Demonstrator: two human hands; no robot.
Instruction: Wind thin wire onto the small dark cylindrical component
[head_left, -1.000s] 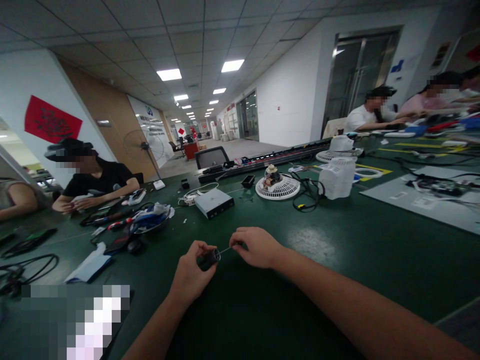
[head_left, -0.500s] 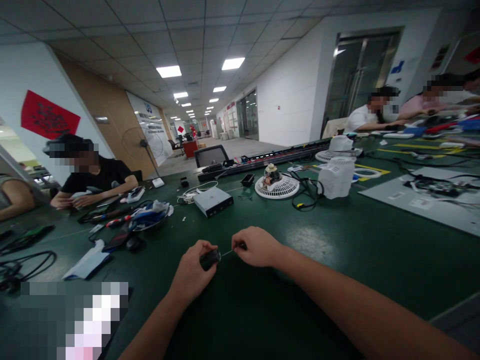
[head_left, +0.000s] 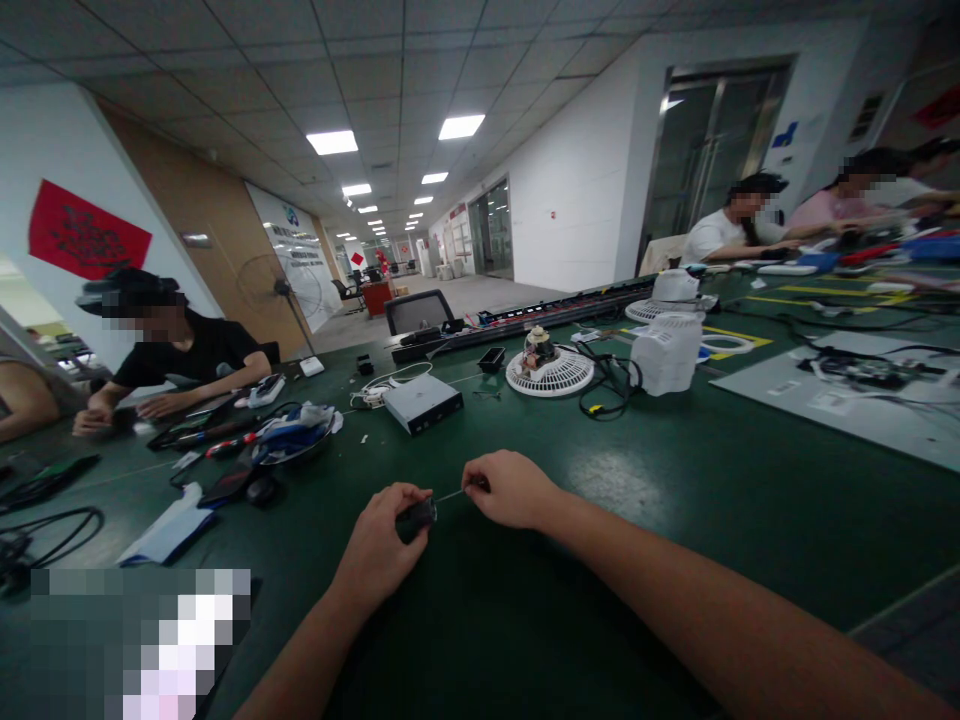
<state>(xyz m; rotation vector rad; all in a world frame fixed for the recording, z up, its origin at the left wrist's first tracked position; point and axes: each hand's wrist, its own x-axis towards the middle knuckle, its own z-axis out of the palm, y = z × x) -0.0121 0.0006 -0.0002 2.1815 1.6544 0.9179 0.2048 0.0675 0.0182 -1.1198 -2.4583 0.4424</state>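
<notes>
My left hand is closed around a short black cylinder, thumb and fingers on either side of it. The cylinder's open-looking end faces right. Just beyond that end, a thin metal rod spans the gap to my right hand. The fingertips of my right hand pinch the rod's far end. Whether the rod goes inside the cylinder or only touches its rim is too small to tell. Both hands are held over the green tabletop.
Ahead lie a silver optical drive, a small black box, an opened white fan part and a white housing. Cloths and tools lie left, a grey panel right. A person in black sits across at left.
The view has shifted slightly, moving most things a little left. My hands keep the same grip on the cylinder and rod. The hands of the person at left have moved apart.
</notes>
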